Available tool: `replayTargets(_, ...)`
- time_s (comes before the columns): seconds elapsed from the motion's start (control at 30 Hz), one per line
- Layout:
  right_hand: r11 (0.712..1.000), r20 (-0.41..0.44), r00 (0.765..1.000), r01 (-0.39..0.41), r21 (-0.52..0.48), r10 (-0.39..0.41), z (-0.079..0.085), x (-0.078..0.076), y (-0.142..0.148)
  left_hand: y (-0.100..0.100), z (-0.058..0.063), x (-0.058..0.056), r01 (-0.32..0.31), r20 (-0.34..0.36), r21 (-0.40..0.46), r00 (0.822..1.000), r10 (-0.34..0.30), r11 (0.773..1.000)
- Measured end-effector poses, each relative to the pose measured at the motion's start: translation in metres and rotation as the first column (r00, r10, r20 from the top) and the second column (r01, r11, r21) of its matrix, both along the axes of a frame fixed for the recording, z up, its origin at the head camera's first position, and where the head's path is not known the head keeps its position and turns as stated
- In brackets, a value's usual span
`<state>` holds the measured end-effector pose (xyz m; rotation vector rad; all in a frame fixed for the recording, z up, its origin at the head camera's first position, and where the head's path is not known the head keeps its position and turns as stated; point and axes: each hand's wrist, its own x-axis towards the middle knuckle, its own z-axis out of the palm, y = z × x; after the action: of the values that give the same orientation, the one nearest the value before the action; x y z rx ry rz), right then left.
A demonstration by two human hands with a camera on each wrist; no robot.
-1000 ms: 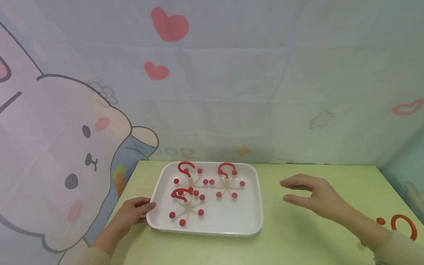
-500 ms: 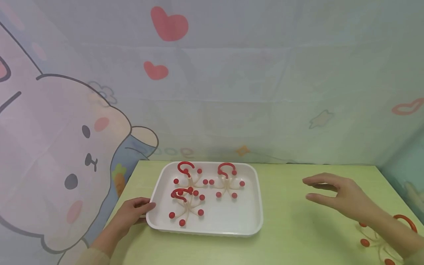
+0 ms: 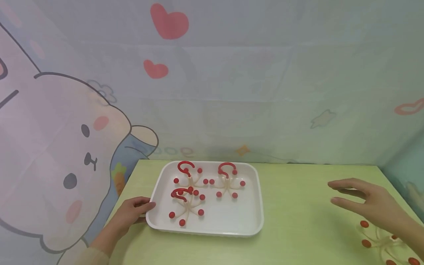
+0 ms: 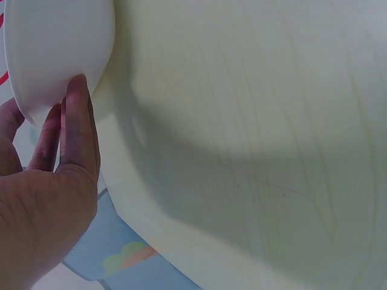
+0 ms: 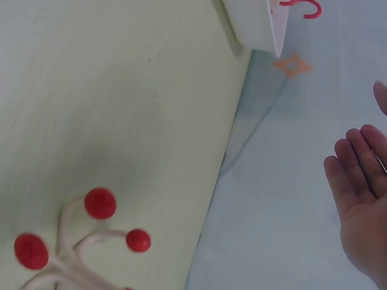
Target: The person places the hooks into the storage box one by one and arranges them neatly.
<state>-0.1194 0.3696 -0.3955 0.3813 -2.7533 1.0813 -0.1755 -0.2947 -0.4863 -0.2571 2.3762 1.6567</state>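
Note:
My left hand grips the left rim of a white tray, thumb on top and fingers against the outer wall, as the left wrist view shows. Three scalp massagers lie in the tray's left and back, with cream legs, red ball tips and red hooked handles: one in front, one at back left, one further right. My right hand hovers at the right of the table, fingers extended, thumb apart, holding nothing. Another massager lies below it, partly hidden by the forearm.
The pale green table runs back to a hanging cloth printed with hearts and a large rabbit. Bare table lies between the tray and the right-hand massager. The tray's front right floor shows white.
My right hand has moved away from the tray, to the right, over the massager there. The left hand and the tray have stayed in place.

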Motion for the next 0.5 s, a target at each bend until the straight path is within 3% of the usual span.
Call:
replayTargets(0.17,0.998,0.014,0.999,0.050,0.027,-0.050,-0.003,0.006,0.025,0.001,0.003,0.002,0.010,-0.001,0.011,1.000,-0.010,1.000)
replayTargets(0.4,0.999,-0.129,0.991,0.040,0.025,-0.036,-0.012,0.008,0.055,0.001,0.003,0.000,0.022,-0.008,0.017,1.000,-0.022,1.000)
replayTargets(0.5,0.995,-0.106,0.991,0.088,0.044,-0.083,-0.021,0.007,0.074,0.000,0.001,0.000,0.019,-0.001,0.013,1.000,-0.019,1.000)
